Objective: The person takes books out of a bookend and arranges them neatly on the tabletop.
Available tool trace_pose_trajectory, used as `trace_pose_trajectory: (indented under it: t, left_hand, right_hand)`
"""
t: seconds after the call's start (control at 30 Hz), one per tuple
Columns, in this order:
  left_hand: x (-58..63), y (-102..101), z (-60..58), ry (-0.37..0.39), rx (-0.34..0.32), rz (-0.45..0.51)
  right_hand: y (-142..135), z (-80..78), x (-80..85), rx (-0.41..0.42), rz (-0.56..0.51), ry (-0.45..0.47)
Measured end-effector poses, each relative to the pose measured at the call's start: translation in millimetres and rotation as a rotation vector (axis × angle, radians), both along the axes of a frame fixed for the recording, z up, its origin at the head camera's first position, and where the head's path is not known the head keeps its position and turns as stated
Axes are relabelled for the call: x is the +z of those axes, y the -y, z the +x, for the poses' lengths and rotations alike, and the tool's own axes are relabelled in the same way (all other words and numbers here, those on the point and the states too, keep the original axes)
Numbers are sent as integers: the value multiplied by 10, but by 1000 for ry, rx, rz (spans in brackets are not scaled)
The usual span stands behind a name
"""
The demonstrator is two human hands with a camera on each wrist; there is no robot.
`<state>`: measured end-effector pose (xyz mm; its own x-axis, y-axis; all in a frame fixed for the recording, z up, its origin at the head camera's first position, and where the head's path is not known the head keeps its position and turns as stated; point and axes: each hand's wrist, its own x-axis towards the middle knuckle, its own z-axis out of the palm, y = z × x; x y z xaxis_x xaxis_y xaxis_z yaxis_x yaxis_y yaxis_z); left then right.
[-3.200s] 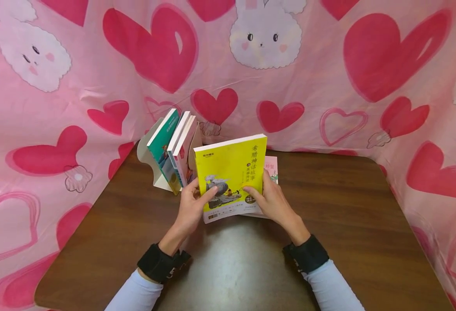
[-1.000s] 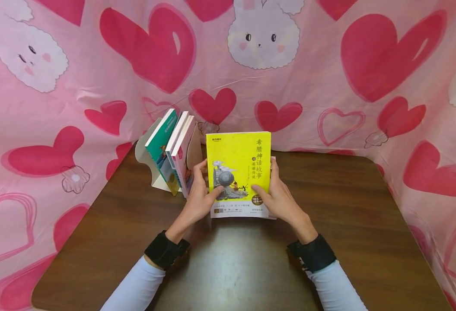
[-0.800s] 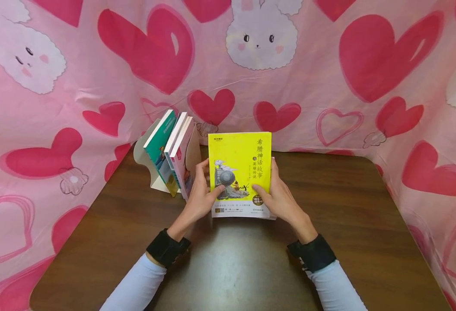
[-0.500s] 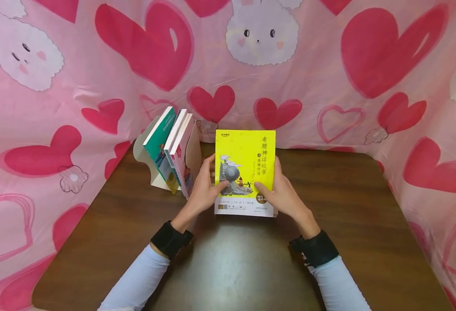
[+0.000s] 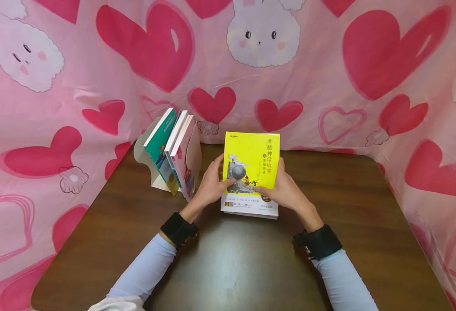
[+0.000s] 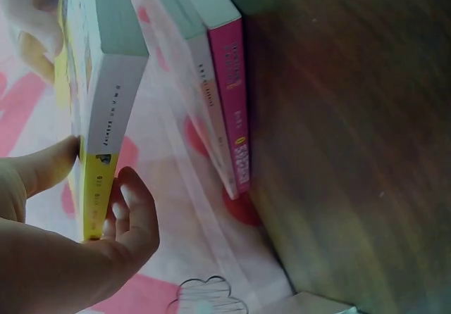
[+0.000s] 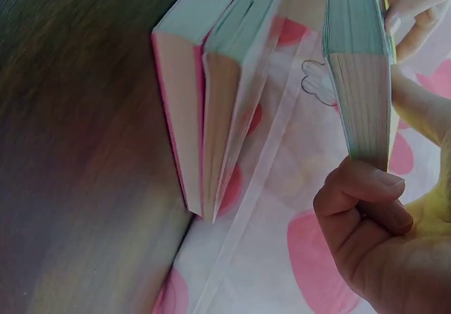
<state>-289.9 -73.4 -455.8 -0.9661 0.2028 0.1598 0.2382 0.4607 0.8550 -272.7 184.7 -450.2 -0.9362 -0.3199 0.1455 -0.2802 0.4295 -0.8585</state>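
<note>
A yellow-covered book (image 5: 251, 162) with Chinese lettering is held face up in both hands. My left hand (image 5: 211, 185) grips its left side, thumb on the cover and fingers beneath; the left wrist view shows them at the spine. On the opposite edge my right hand (image 5: 290, 192) grips likewise, its curled fingers (image 7: 359, 194) at the page edges in the right wrist view. Below the yellow book, with a gap between, two books lie stacked on the table: one with a magenta spine (image 6: 231, 103) underneath, a pale-spined one (image 6: 211, 106) on top. The yellow book mostly hides this stack from the head view.
To the left stands a cream book rack (image 5: 144, 155) holding several upright books, among them a teal one (image 5: 161, 144) and a pink one (image 5: 184, 162). The brown wooden table (image 5: 352, 216) is backed by a pink heart-patterned cloth (image 5: 313, 77).
Both hands have carried the yellow book to the right and straightened it from a slant. The pink cover that showed beside it earlier is now hidden behind it in the head view.
</note>
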Motion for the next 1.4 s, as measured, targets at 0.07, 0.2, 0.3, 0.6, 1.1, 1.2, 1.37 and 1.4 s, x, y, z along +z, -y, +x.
trace_pose_trajectory:
  t: [0.07, 0.2, 0.3, 0.6, 1.1, 1.2, 1.37, 1.4]
  left_hand:
    - [-39, -11, -27, 5, -8, -7]
    - [-84, -27, -110, 17, -20, -19]
    - [-97, -39, -184, 23, -28, -41]
    - [-110, -110, -356, 105, -62, -127]
    - [-205, -157, -378, 191, -37, -201]
    - [-242, -165, -378, 210, -32, -207]
    - [-274, -174, -388, 214, -22, -215]
    - [-275, -174, -390, 214, -25, -217]
  right_hand:
    - [-14, -9, -23, -8, 25, 9]
    - [-46, -54, -70, -16, 60, 7]
    - [-60, -101, -85, -25, 79, 7]
    - [-125, -240, -142, -75, 180, 82]
    - [-145, -292, -270, -28, 226, 111]
    - [-153, -278, -285, -27, 225, 112]
    - [-148, -269, -287, -37, 250, 110]
    - [-146, -269, -286, -35, 260, 109]
